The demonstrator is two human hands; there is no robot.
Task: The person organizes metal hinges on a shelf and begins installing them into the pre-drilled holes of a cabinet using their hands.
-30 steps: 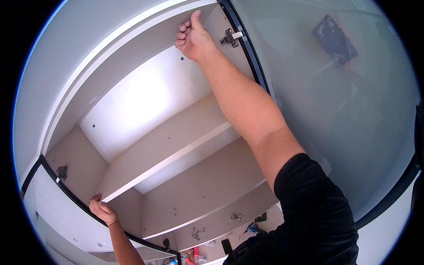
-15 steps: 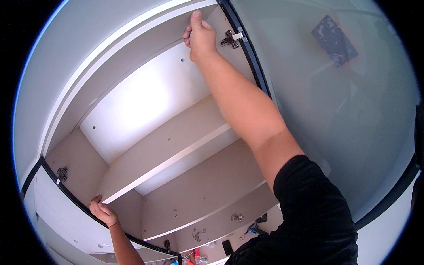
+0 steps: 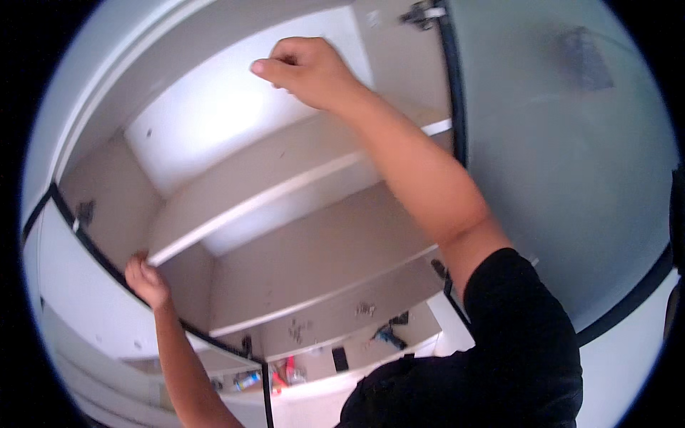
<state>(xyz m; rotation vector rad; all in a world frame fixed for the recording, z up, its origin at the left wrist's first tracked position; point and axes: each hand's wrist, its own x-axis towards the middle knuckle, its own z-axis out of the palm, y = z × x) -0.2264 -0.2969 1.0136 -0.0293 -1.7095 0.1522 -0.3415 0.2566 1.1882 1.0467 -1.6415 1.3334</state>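
Note:
In front of the bright back panel (image 3: pixel 221 93) of an open cabinet, my right hand (image 3: pixel 307 71) is raised with its fingers curled and the thumb pressed to them. Whatever may be between those fingertips is hidden. Low on the left, my left hand (image 3: pixel 148 282) is closed at the left front corner of the upper shelf (image 3: pixel 250 196), its fingertips partly hidden there. A dark hinge (image 3: pixel 419 16) joins the right frosted-glass door (image 3: pixel 542 164) to the side wall; another hinge (image 3: pixel 84 212) is blurred on the left wall.
Small metal pieces (image 3: pixel 365 309) lie in a heap on a lower shelf, with a second heap (image 3: pixel 298 329) beside them. Further down are a blue power drill (image 3: pixel 389 337), a black phone (image 3: pixel 340 359) and red-handled tools (image 3: pixel 289 369). The left door (image 3: pixel 93 278) stands open.
My right hand has come down from the top right corner by the hinge, leftward over the back panel. My left hand stays at the shelf corner. The whole view has shifted.

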